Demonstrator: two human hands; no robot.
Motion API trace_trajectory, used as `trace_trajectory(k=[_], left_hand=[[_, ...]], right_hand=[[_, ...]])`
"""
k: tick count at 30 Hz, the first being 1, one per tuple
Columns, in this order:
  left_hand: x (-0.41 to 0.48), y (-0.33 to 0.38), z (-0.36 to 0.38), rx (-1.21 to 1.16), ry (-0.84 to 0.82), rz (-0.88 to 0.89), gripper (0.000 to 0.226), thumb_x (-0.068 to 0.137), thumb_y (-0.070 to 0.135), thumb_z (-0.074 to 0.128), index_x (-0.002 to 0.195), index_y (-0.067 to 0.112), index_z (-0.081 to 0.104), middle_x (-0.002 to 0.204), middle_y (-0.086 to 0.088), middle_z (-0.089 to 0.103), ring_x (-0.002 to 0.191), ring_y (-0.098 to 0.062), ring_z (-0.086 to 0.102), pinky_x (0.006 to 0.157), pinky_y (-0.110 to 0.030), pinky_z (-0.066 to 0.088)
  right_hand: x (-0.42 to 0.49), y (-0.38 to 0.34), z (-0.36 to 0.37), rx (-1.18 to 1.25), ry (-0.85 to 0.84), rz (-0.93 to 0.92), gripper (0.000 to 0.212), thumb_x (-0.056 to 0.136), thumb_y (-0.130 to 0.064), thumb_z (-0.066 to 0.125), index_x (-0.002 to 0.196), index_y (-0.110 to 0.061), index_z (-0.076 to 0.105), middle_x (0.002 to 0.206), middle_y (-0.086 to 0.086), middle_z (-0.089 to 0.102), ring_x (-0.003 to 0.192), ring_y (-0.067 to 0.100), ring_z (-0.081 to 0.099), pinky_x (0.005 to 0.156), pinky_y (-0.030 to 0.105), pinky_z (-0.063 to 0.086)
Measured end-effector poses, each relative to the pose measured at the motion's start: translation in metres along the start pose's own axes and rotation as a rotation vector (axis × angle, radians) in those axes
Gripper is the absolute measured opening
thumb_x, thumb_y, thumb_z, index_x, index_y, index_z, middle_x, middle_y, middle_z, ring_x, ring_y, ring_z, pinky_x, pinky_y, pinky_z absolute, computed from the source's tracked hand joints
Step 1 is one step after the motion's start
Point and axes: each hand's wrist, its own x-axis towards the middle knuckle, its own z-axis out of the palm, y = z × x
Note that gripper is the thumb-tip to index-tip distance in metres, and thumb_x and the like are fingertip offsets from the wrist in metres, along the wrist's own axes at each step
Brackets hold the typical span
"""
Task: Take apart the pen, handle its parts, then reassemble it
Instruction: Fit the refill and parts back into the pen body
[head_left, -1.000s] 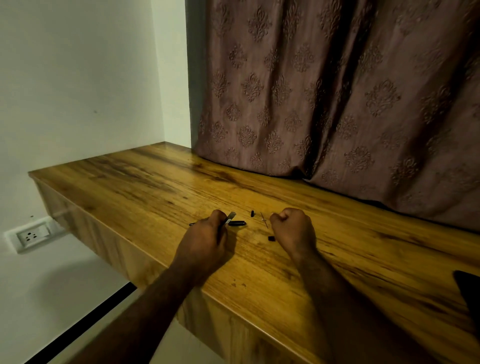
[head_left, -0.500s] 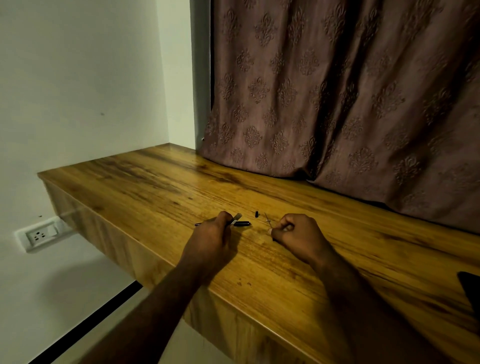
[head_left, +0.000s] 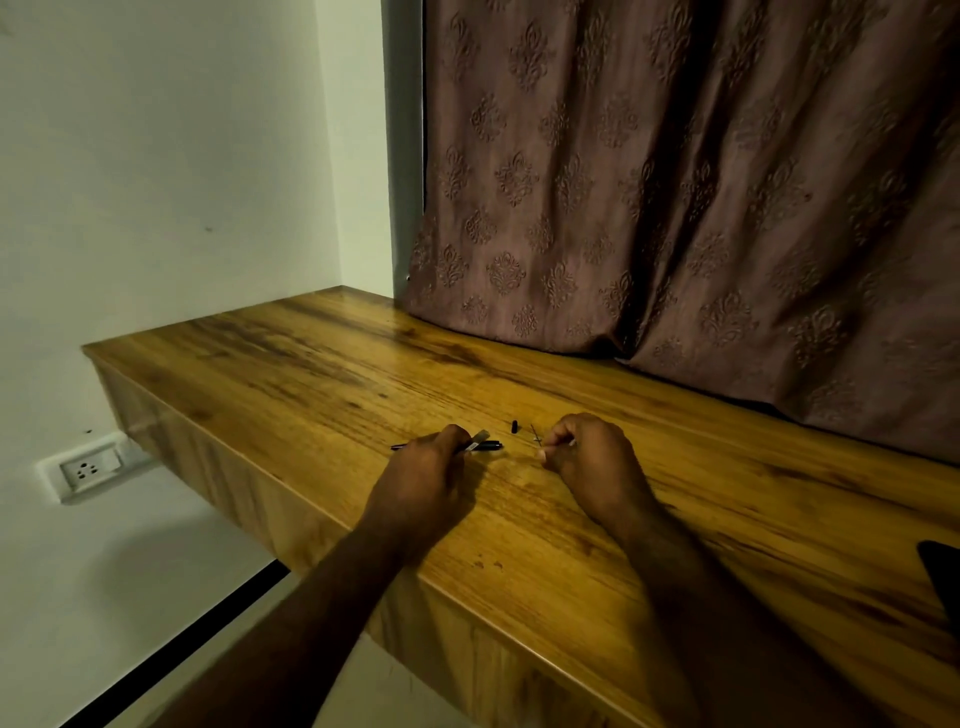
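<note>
The pen lies in pieces on the wooden desk (head_left: 311, 374). My left hand (head_left: 423, 473) grips a silvery, see-through barrel piece (head_left: 479, 438) whose end sticks out past my thumb. Just beyond it lie a thin dark refill (head_left: 401, 446) and a black pen section (head_left: 488, 445). A small black cap piece (head_left: 514, 426) sits further back. My right hand (head_left: 592, 457) is curled with fingertips pinched beside a thin spring or pin (head_left: 536, 433); whether it holds a small part is hidden.
A patterned brown curtain (head_left: 675, 197) hangs along the desk's back edge. A dark object (head_left: 943, 577) juts in at the right edge. A wall socket (head_left: 88, 469) sits below the desk on the left. The desk's front edge runs under my forearms.
My right hand moved forward over the spot of the small black part near it; that part is no longer visible. The left hand kept its hold. The camera shifted slightly.
</note>
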Motion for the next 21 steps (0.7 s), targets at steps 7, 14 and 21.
trace_trajectory(k=[7,14,21], left_hand=[[0.003,-0.005,0.005,0.001,0.003,0.112,0.024,0.094,0.042,0.054,0.092,0.02,0.062,0.074,0.004,0.064,0.059,-0.009,0.055,0.051,-0.031,0.044],[0.003,-0.008,0.007,-0.037,-0.003,0.122,0.027,0.093,0.043,0.054,0.094,0.019,0.064,0.075,0.003,0.067,0.06,-0.01,0.06,0.053,-0.036,0.047],[0.003,-0.01,0.008,-0.046,-0.002,0.103,0.025,0.093,0.042,0.055,0.095,0.019,0.065,0.073,0.004,0.067,0.059,-0.01,0.06,0.053,-0.037,0.047]], right_hand=[[-0.012,-0.022,0.02,0.46,-0.006,-0.023,0.01,0.088,-0.01,0.065,0.094,-0.013,0.073,0.072,-0.007,0.067,0.059,0.002,0.061,0.054,0.018,0.047],[-0.013,-0.023,0.026,0.513,-0.042,-0.051,0.019,0.091,0.0,0.057,0.101,-0.009,0.07,0.078,-0.001,0.068,0.063,0.001,0.061,0.059,0.016,0.051],[-0.013,-0.022,0.025,0.474,-0.034,-0.088,0.02,0.09,-0.001,0.059,0.104,-0.007,0.072,0.083,-0.006,0.069,0.064,-0.005,0.062,0.059,0.012,0.051]])
